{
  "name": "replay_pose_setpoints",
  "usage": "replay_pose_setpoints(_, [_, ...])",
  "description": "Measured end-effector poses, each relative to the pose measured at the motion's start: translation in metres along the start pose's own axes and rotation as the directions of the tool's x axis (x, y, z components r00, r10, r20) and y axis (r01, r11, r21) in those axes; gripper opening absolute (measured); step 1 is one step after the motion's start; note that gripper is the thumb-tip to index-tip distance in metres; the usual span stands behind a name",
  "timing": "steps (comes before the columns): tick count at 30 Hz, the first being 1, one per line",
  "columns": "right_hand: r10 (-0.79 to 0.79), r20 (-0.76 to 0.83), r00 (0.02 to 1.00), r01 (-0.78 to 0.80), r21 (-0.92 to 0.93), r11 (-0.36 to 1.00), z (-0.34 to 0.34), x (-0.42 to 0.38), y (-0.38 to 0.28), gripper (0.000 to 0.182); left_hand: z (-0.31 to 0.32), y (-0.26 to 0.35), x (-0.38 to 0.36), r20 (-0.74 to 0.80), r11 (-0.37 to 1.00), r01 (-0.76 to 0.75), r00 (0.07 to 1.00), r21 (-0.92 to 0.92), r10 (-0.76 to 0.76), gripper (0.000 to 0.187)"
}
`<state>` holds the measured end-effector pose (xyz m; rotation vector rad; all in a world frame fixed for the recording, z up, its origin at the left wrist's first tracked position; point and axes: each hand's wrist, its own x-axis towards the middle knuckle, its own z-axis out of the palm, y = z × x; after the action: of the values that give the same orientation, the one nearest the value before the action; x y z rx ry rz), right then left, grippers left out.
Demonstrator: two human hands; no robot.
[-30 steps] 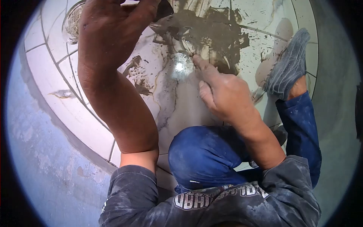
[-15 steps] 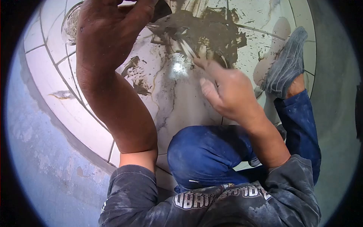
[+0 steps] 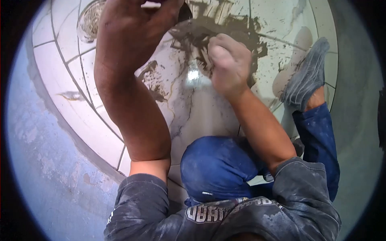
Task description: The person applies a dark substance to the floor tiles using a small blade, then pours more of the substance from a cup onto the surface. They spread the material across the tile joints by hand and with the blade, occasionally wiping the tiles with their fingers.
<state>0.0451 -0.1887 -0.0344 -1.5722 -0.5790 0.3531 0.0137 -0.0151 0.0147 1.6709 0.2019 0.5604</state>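
My left hand is at the top edge of the view, closed on a dark thing with a curved edge. Its fingers are partly cut off by the frame, so the thing's kind does not show. My right hand is a closed fist over wet grey-brown grout smeared across the white tiles. The slim, pale, shiny tool it gripped earlier is now hidden behind the fist. Streaks of the tile's marbling show through the grout around the joints.
A round drain-like disc with ridges lies at the upper left. Dried-looking grout splatters mark the tile left of my right hand. My socked foot rests on the right, and my bent blue-trousered knee is below. A blue-grey floor borders the tiling.
My right hand has moved up and left, turning so that the fist covers the slim tool. The view has shifted slightly, with the left hand appearing a bit farther right.
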Motion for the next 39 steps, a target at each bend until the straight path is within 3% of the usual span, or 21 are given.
replay_pose_setpoints(2, [-0.080, 0.012, 0.997, 0.078, 0.114, 0.990, -0.007, -0.001, 0.001, 0.027, -0.001, 0.002, -0.003, -0.010, 0.996, 0.024, 1.000, 0.090, -0.023, 0.012])
replay_pose_setpoints(4, [-0.205, 0.042, 0.978, 0.210, -0.187, 0.960, -0.009, -0.007, 0.008, 0.026, -0.003, -0.001, -0.006, 0.042, 1.000, 0.027, 0.999, 0.011, -0.028, 0.011])
replay_pose_setpoints(5, [-0.046, -0.044, 0.998, 0.033, -0.258, 0.965, -0.001, -0.014, 0.015, 0.026, 0.001, 0.001, -0.008, 0.001, 0.998, 0.056, 0.998, -0.003, -0.056, 0.011])
replay_pose_setpoints(6, [-0.065, -0.042, 0.997, 0.051, -0.266, 0.963, -0.005, -0.009, 0.005, 0.026, 0.004, 0.001, -0.005, -0.047, 0.997, 0.069, 0.996, -0.017, -0.070, 0.011])
replay_pose_setpoints(8, [-0.120, 0.059, 0.991, 0.107, 0.190, 0.976, -0.007, -0.005, -0.022, 0.025, -0.002, 0.001, 0.000, -0.017, 0.998, 0.055, 0.998, -0.007, -0.055, 0.011])
replay_pose_setpoints(10, [-0.136, 0.038, 0.990, 0.127, 0.175, 0.976, -0.002, -0.011, -0.016, 0.023, -0.005, 0.002, -0.005, 0.036, 0.997, 0.071, 0.997, -0.001, -0.071, 0.012])
replay_pose_setpoints(12, [-0.033, -0.010, 0.999, 0.034, 0.039, 0.999, 0.001, -0.006, 0.005, 0.022, -0.001, 0.003, -0.004, 0.010, 0.985, 0.009, 1.000, 0.174, -0.011, 0.013])
replay_pose_setpoints(13, [-0.231, 0.006, 0.973, 0.231, -0.011, 0.973, -0.005, -0.004, -0.001, 0.022, -0.005, -0.008, -0.001, 0.018, 1.000, 0.017, 1.000, 0.019, -0.017, 0.012])
replay_pose_setpoints(17, [-0.240, 0.005, 0.971, 0.232, -0.265, 0.936, -0.008, -0.014, -0.005, 0.023, -0.005, -0.002, -0.003, 0.066, 0.991, 0.072, 0.996, -0.111, -0.065, 0.013])
replay_pose_setpoints(19, [-0.199, 0.078, 0.977, 0.199, 0.019, 0.980, -0.013, -0.005, -0.016, 0.022, -0.001, 0.010, -0.003, -0.001, 0.965, 0.025, 1.000, 0.260, -0.025, 0.012])
replay_pose_setpoints(20, [-0.145, 0.115, 0.983, 0.124, 0.173, 0.977, -0.010, -0.010, -0.022, 0.022, -0.001, 0.009, -0.005, 0.001, 0.963, 0.041, 0.999, 0.265, -0.042, 0.012])
replay_pose_setpoints(22, [-0.112, 0.092, 0.989, 0.097, 0.156, 0.983, -0.006, -0.016, -0.019, 0.023, -0.002, 0.005, -0.004, 0.031, 0.996, 0.049, 0.998, 0.080, -0.052, 0.012])
replay_pose_setpoints(24, [0.002, -0.004, 1.000, -0.003, -0.093, 0.996, -0.003, -0.011, 0.005, 0.027, -0.005, 0.001, -0.002, 0.045, 0.997, 0.057, 0.997, 0.061, -0.060, 0.011])
replay_pose_setpoints(25, [-0.163, -0.001, 0.987, 0.162, -0.096, 0.982, -0.008, -0.008, 0.004, 0.029, -0.008, -0.004, 0.000, 0.046, 0.996, 0.067, 0.996, 0.059, -0.070, 0.010])
replay_pose_setpoints(27, [-0.202, 0.073, 0.977, 0.214, -0.254, 0.943, -0.016, -0.009, -0.001, 0.014, -0.010, -0.008, -0.003, 0.057, 0.996, 0.083, 0.995, 0.025, -0.085, 0.011])
replay_pose_setpoints(29, [-0.248, 0.151, 0.957, 0.289, -0.416, 0.862, -0.019, -0.012, -0.006, 0.021, -0.004, 0.002, -0.002, 0.073, 0.997, 0.073, 0.995, -0.025, -0.071, 0.011])
replay_pose_setpoints(32, [-0.190, -0.027, 0.981, 0.192, 0.210, 0.959, -0.013, -0.012, -0.004, 0.022, -0.002, 0.008, -0.003, 0.021, 0.965, 0.097, 0.994, 0.244, -0.106, 0.010])
replay_pose_setpoints(34, [-0.094, -0.032, 0.995, 0.098, 0.162, 0.982, -0.010, -0.017, -0.005, 0.029, -0.005, -0.002, 0.002, 0.061, 0.991, 0.112, 0.992, -0.075, -0.107, 0.010])
replay_pose_setpoints(36, [0.000, -0.120, 0.993, 0.004, 0.029, 1.000, -0.006, -0.010, 0.013, 0.027, -0.004, 0.016, 0.005, 0.069, 0.982, 0.182, 0.980, 0.040, -0.185, 0.010])
replay_pose_setpoints(38, [-0.066, -0.091, 0.994, 0.077, 0.118, 0.990, -0.007, -0.015, 0.014, 0.030, -0.004, 0.022, 0.004, 0.067, 0.942, 0.289, 0.950, 0.170, -0.303, 0.009])
replay_pose_setpoints(39, [-0.124, -0.067, 0.990, 0.113, -0.149, 0.982, -0.007, -0.011, 0.022, 0.032, -0.005, 0.020, 0.004, 0.072, 0.964, 0.250, 0.964, 0.094, -0.257, 0.010])
